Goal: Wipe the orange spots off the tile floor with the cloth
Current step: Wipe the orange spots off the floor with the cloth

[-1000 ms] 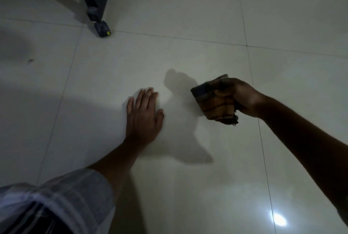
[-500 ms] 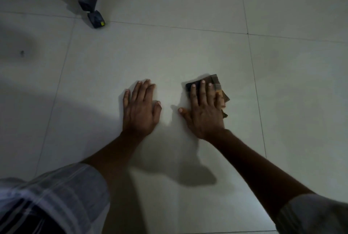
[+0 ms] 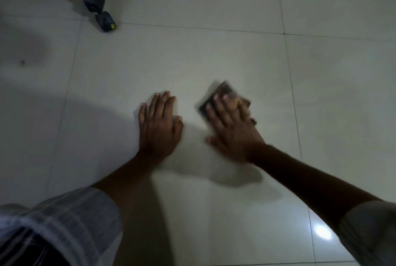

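A folded brown checked cloth point(image 3: 225, 91) lies on the pale tile floor point(image 3: 192, 58), blurred by motion. My right hand point(image 3: 232, 130) presses flat on top of it, fingers spread over the cloth and hiding most of it. My left hand point(image 3: 159, 125) rests flat on the tile to the left of the cloth, palm down, fingers together, holding nothing. No orange spots show on the tiles around the hands; the floor under the cloth is hidden.
A dark furniture leg with a black foot point(image 3: 105, 21) stands at the back left. A small dark speck point(image 3: 22, 62) sits on the left tile. A bright light reflection point(image 3: 322, 231) shines at the lower right. Grout lines cross the floor.
My right hand brought the cloth down from the air onto the tile and flattened on it. It now slides with the cloth, which is blurred. My left hand stayed planted.
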